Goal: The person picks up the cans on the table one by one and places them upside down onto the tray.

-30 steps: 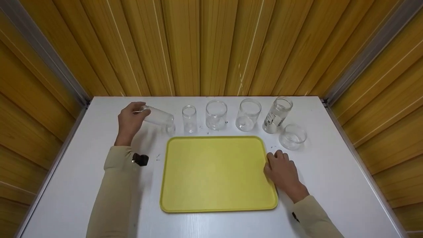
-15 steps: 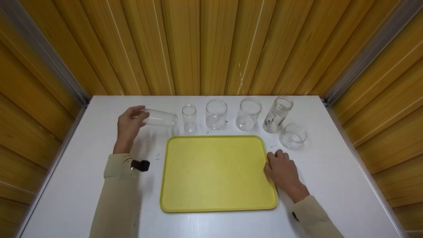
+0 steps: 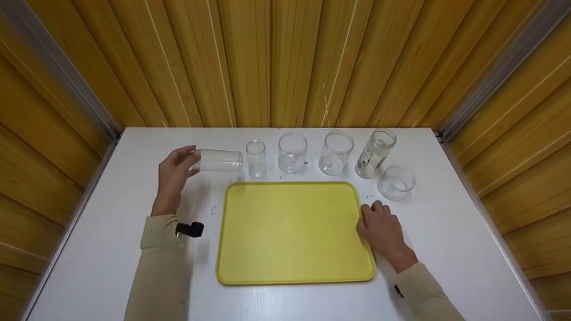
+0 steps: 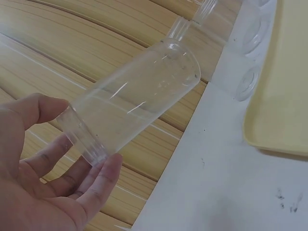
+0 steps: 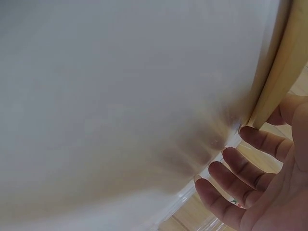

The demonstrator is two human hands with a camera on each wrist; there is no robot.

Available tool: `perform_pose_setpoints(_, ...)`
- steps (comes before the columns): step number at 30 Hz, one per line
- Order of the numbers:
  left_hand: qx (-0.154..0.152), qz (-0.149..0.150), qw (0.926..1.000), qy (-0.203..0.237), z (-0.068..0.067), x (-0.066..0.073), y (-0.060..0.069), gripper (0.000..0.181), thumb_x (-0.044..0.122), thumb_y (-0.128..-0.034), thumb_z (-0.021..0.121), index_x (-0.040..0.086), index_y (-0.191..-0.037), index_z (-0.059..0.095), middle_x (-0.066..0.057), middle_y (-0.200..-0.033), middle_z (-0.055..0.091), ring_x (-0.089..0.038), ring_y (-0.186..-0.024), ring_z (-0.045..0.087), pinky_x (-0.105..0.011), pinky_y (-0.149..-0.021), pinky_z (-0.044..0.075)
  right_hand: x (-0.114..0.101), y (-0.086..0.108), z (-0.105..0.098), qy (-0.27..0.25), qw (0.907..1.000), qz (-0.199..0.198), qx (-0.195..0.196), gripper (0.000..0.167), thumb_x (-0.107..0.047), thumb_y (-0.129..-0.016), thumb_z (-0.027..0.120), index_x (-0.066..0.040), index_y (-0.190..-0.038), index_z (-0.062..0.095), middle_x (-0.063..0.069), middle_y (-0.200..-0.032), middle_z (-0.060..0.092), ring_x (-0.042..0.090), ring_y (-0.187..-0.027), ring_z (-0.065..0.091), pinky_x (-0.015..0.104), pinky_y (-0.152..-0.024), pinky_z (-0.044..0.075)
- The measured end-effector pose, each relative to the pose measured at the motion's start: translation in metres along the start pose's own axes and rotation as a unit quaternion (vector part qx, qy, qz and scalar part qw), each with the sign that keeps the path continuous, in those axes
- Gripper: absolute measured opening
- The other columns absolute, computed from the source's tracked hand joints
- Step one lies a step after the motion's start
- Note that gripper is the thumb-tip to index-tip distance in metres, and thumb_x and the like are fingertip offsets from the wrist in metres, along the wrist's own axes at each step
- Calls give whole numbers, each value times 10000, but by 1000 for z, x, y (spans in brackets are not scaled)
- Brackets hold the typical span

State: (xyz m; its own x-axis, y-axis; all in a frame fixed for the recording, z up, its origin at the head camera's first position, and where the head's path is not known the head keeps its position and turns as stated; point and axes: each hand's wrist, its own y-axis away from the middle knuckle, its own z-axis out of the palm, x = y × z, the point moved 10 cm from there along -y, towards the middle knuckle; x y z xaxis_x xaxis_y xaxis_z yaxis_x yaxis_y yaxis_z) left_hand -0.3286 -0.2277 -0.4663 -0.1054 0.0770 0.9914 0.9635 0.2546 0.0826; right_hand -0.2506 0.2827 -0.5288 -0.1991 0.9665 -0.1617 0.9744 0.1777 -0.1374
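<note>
A clear, lidless cylindrical jar (image 3: 219, 160) lies sideways in the grip of my left hand (image 3: 173, 171), above the table's back left. In the left wrist view, thumb and fingers (image 4: 107, 175) grasp the threaded neck of the jar (image 4: 137, 96), and its base points away from the palm. My right hand (image 3: 381, 229) is at the right edge of a yellow tray (image 3: 294, 232). The right wrist view has the thumb and index finger on either side of the tray's rim (image 5: 279, 67); the other fingertips (image 5: 207, 190) rest at the white table surface.
Behind the tray stand a slim jar (image 3: 256, 158), a wide jar (image 3: 292, 153), another jar (image 3: 336, 152) and a tall labelled jar (image 3: 375, 153). A low jar (image 3: 396, 183) is nearer the right hand. Yellow slatted walls (image 3: 290, 62) enclose the white table (image 3: 446, 214).
The left hand has drawn slightly towards the person, and the jar has swung from a downward tilt to nearly level, its base moving right. The right hand and tray have stayed put.
</note>
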Motion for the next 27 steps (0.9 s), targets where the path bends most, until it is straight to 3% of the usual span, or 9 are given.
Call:
perform_pose_setpoints(9,-42,-45,9968,803,4,-5,8,476,258,-1044,693,38,-1457,602,-89,-1327,606,-232,-1210,603,-361,-1016,547,-4,1,-3,-112,9997,-155,143,98,-115,-986,633,-56,-946,566,148,-926,488,349,-811,473,493,-595,453)
perform_pose_setpoints(27,-365,1,9928,1138,26,-2,20,535,300,-1060,676,7,-1491,555,-172,-1410,577,-265,-1238,617,-365,-1034,542,-1,0,-2,-29,9999,-75,90,106,-130,-992,637,-32,-1018,607,162,-965,505,365,-839,494,524,-614,476)
